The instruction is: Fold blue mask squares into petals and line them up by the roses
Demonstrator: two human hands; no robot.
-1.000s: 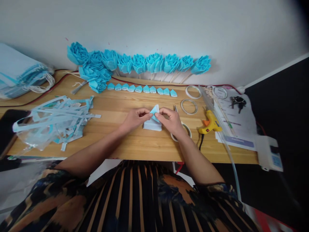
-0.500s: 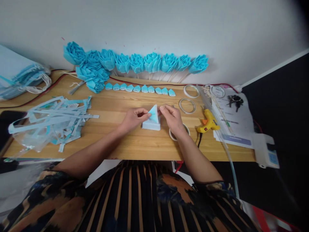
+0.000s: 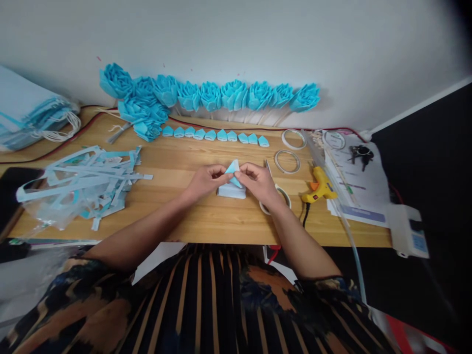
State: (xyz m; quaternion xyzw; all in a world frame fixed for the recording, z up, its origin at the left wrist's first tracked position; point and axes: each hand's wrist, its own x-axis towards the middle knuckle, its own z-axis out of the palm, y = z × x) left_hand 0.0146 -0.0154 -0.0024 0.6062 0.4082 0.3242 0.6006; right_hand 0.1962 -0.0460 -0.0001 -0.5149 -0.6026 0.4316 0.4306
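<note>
Between my two hands is a small light-blue folded fabric piece (image 3: 233, 167), its tip pointing up. My left hand (image 3: 209, 180) pinches its left side between thumb and fingers. From the right, my right hand (image 3: 257, 181) pinches the same piece, the thumbs close together in front. Just below, a stack of pale-blue fabric pieces (image 3: 231, 191) lies on the wooden table (image 3: 184, 221). Farther back runs a row of several small folded blue petals (image 3: 210, 134). Behind my right wrist a tape roll (image 3: 283, 195) is partly hidden, with a scissors-like metal tip above it.
Blue fabric flowers (image 3: 234, 94) on sticks lean on the wall. Cut strips (image 3: 92, 182) are heaped at left, near a stack of face masks (image 3: 44, 120). At right are a yellow glue gun (image 3: 318, 186), tape rings (image 3: 287, 161), keys (image 3: 361, 155) and papers (image 3: 359, 194).
My right hand has moved left and now grips the fabric piece, whose right edge has been folded inward. My left hand stays in nearly the same place.
</note>
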